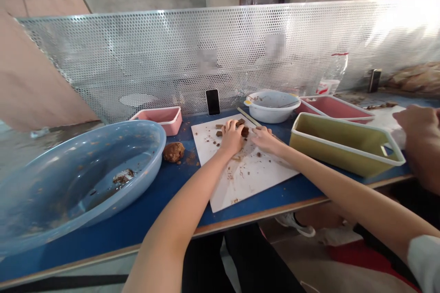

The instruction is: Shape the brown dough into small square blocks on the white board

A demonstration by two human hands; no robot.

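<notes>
Both of my hands meet at the far end of a white cutting board [252, 176]. My left hand [231, 138] is curled over brown clay-like pieces [244, 131], fingers bent down on them. My right hand [264, 138] lies beside it with fingers closed, touching the same brown pieces; a thin stick [248, 117] runs just behind it. Small brown crumbs are scattered across the board.
A brown lump [173, 151] lies left of the board on the blue table [151, 206]. Around stand a big blue basin [74, 178], pink tray [161, 118], phone [213, 101], white bowl [271, 106], yellow-green tray [343, 145], second pink tray [332, 106]. Another person's hand [421, 130] is at right.
</notes>
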